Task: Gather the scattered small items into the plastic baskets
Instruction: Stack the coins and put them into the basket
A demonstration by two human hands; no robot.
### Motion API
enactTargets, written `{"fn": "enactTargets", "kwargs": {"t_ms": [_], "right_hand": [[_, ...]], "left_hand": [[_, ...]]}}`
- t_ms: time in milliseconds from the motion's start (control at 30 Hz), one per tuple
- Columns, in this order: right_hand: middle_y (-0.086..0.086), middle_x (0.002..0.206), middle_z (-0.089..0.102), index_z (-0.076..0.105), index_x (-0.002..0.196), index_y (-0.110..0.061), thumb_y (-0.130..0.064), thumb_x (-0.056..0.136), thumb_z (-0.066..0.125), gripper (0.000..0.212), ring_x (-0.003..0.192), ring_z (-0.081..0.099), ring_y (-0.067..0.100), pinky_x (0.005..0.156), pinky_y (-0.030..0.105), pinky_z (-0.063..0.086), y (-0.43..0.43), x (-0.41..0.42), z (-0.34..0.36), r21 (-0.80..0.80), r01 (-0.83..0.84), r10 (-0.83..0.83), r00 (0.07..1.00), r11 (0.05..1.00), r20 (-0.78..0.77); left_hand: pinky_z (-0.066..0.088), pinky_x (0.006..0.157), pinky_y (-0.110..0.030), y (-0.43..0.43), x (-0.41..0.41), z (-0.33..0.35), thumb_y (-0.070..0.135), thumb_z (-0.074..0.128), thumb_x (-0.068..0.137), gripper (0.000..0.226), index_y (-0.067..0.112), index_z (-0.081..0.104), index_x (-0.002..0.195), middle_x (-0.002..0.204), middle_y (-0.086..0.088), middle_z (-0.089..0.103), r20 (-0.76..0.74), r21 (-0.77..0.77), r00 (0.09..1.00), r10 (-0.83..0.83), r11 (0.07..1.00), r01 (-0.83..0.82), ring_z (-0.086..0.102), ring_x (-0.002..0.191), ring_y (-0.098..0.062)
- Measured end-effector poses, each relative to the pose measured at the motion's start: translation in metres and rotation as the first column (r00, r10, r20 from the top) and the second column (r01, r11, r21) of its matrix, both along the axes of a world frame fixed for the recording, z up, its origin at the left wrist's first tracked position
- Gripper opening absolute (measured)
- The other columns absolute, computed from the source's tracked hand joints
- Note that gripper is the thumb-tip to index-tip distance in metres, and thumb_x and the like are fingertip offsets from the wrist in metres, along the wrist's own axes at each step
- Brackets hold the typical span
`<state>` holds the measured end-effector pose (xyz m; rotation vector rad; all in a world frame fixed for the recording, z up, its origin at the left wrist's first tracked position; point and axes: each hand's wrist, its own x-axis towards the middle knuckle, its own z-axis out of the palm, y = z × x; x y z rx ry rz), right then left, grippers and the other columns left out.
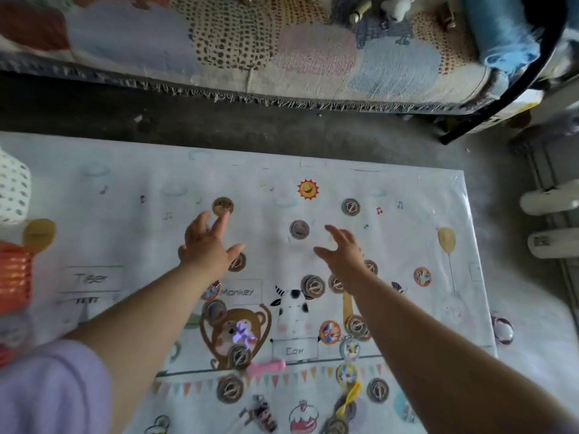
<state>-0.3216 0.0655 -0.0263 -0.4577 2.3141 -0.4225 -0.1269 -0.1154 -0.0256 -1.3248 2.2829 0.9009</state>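
Several round badges lie scattered on a white cartoon play mat. My left hand reaches forward with fingers spread, its fingertips just below a gold badge. My right hand stretches out open, just right of a grey badge; another grey badge lies farther ahead. A white perforated basket and an orange basket stand at the mat's left edge. More badges, a pink clip, a purple bow and a yellow tie lie nearer me.
A patterned rug with a fringed edge lies beyond a strip of grey floor. White slippers sit at the right. A clear round object rests off the mat's right edge.
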Motion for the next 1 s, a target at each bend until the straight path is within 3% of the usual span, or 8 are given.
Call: {"fn": "enactTargets", "kwargs": {"t_ms": [133,300,433,633,733,833,933,1000], "right_hand": [[0.0,0.161,0.004,0.024,0.149,-0.04,-0.049,0.088,0.06,0.072,0.145,0.007,0.03,0.116,0.05,0.021,-0.005,-0.075,-0.013,0.106,0.038,-0.028,0.995,0.994,-0.095],[-0.004,0.159,0.001,0.022,0.145,-0.047,-0.061,0.086,0.051,0.067,0.146,-0.002,0.031,0.113,0.054,0.022,-0.029,-0.089,-0.042,0.158,0.028,-0.016,0.997,0.987,-0.078],[-0.009,0.16,-0.006,0.027,0.139,-0.054,-0.061,0.088,0.045,0.055,0.147,-0.012,0.024,0.111,0.058,0.008,-0.034,-0.03,-0.053,0.105,-0.222,0.237,0.958,0.969,-0.164],[-0.002,0.158,0.025,0.046,0.136,-0.043,-0.056,0.085,0.036,0.053,0.146,0.011,0.025,0.111,0.061,0.015,0.035,0.031,-0.062,-0.008,-0.635,0.611,0.746,0.772,-0.264],[0.004,0.146,0.046,0.063,0.123,-0.033,-0.046,0.081,0.049,0.045,0.138,0.035,0.028,0.106,0.059,0.031,0.065,0.034,-0.059,-0.158,-0.574,0.522,0.807,0.804,-0.276],[0.004,0.15,0.041,0.06,0.129,-0.026,-0.034,0.082,0.055,0.047,0.14,0.034,0.029,0.109,0.051,0.027,0.082,0.033,-0.051,-0.224,-0.402,0.337,0.899,0.888,-0.278],[-0.001,0.154,0.034,0.057,0.133,-0.024,-0.015,0.083,0.068,0.052,0.144,0.028,0.024,0.111,0.046,0.022,0.089,0.034,-0.049,-0.177,-0.28,0.232,0.94,0.943,-0.252],[-0.001,0.153,0.034,0.057,0.132,-0.022,-0.009,0.081,0.069,0.054,0.143,0.028,0.022,0.108,0.045,0.024,0.088,0.041,-0.047,-0.161,-0.257,0.212,0.944,0.953,-0.252]], "left_hand": [[0.016,0.113,-0.062,-0.019,-0.037,-0.016,0.058,0.049,0.091,0.077,0.042,0.005,0.151,0.16,0.005,-0.01,0.047,-0.056,0.995,0.089,0.995,-0.087,-0.009,0.148,-0.026],[0.006,0.117,-0.058,-0.027,-0.053,-0.054,0.062,0.032,0.095,0.071,0.039,-0.002,0.153,0.161,-0.003,-0.018,0.239,-0.057,0.957,0.165,0.986,-0.156,-0.016,0.148,-0.031],[0.006,0.115,-0.062,0.034,-0.057,-0.06,0.052,0.036,0.097,0.062,0.042,0.008,0.151,0.161,0.006,-0.018,0.114,-0.08,0.989,0.099,0.993,-0.09,-0.013,0.147,-0.033],[-0.008,0.118,-0.053,0.124,-0.03,-0.058,0.047,0.017,0.095,0.061,0.029,0.014,0.154,0.162,0.003,-0.011,-0.109,-0.031,0.972,-0.21,0.978,0.208,-0.013,0.149,-0.022],[0.0,0.119,-0.053,0.141,-0.013,-0.054,0.04,0.017,0.097,0.058,0.026,0.019,0.153,0.162,0.009,-0.002,-0.237,-0.029,0.943,-0.235,0.972,0.235,-0.015,0.147,-0.018],[-0.013,0.119,-0.043,0.14,0.004,-0.045,0.023,0.032,0.102,0.057,0.03,0.009,0.154,0.161,0.012,-0.011,-0.205,-0.053,0.966,-0.16,0.987,0.152,-0.025,0.144,-0.011],[0.013,0.12,-0.051,0.126,0.018,-0.039,0.007,0.049,0.092,0.06,0.022,0.034,0.148,0.159,-0.002,0.019,-0.2,-0.233,0.978,0.058,0.967,-0.105,0.01,0.149,-0.023],[0.03,0.11,-0.048,0.11,0.03,-0.038,0.002,0.057,0.084,0.058,0.021,0.047,0.139,0.147,-0.006,0.034,-0.177,-0.286,0.946,0.272,0.906,-0.314,0.032,0.136,-0.028]]}}
